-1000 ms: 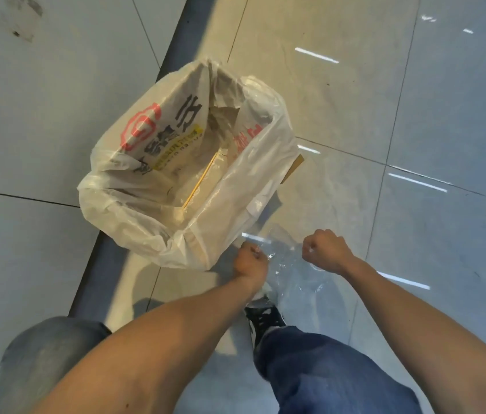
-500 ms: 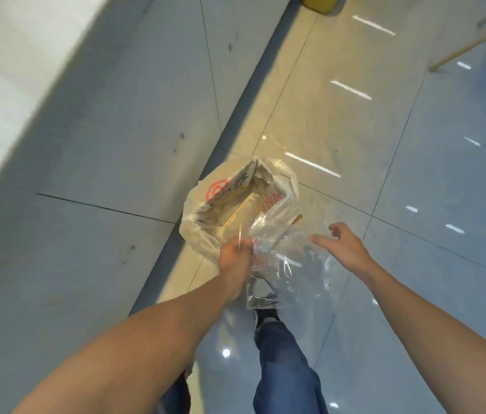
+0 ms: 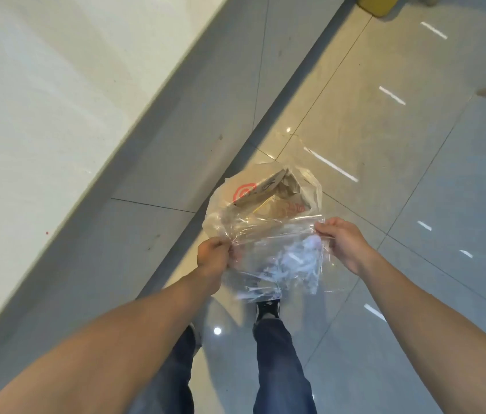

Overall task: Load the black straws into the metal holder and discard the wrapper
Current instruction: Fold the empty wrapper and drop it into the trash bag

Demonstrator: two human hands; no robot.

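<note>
Two hands, the left hand [image 3: 213,254] and right hand [image 3: 344,241], pinched the clear wrapper [image 3: 277,252] with curled fingers, spread just above the lined trash bin [image 3: 261,198].

Clear wrapper above a white bag printed in red, on pale grey tiles.

The wrapper [image 3: 277,255], at centre frame, is colourless and see-through with white glare streaks. Above it, the bin bag [image 3: 221,210] is milky white with a red spiral logo and red lettering. Floor tiles [image 3: 415,144] are pale grey with dark grout lines. Trousers [image 3: 277,354] at the bottom are dark blue; the shoe [image 3: 267,309] is black and white. A yellow object [image 3: 380,4] sits at the top edge.
</note>
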